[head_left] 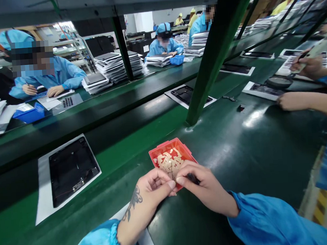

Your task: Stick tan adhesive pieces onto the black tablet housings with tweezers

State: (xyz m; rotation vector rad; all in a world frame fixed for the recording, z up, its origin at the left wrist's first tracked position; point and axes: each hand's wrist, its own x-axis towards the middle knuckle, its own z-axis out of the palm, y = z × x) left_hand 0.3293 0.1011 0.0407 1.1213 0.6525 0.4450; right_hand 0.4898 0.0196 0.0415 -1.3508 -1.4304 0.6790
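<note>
My left hand (153, 186) and my right hand (206, 188) meet fingertip to fingertip over the near rim of a red plastic tray (186, 150). Thumb and forefinger of each hand are pinched together; whatever is between them is too small to make out. A dark object (193, 178) shows partly under the right hand's fingers, its kind hidden. Small beige cut pieces (168, 160) lie loose in the tray. Below my left forearm, a white sheet (148, 243) with a dark device edge on it is mostly covered.
A black device panel (73, 170) lies on white paper at left, another panel (182, 95) behind the green post (212, 55). At right, a co-worker's hands (298, 100) work near a panel. Across the line sit co-workers in blue, with paper stacks (111, 70) and a blue bin (30, 113).
</note>
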